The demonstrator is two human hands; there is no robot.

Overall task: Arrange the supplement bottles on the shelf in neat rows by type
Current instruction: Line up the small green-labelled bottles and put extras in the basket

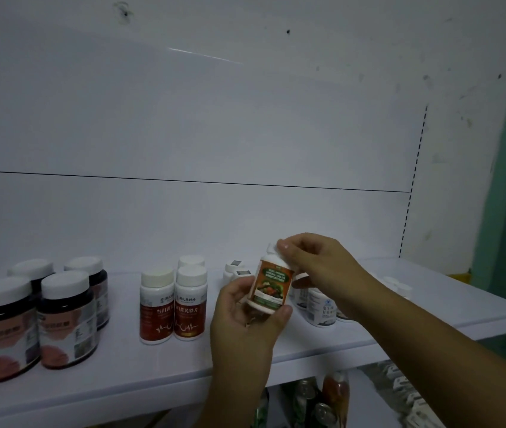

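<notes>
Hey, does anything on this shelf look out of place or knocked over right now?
Nothing is knocked over. The only thing off the shelf is the orange-label bottle, tilted between the left hand and right hand.

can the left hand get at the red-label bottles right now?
Probably not as is: the left hand is wrapped around the base of the orange-label bottle, with the right hand on its cap. The red-label bottles stand just left with open shelf between, so once freed, likely yes.
</notes>
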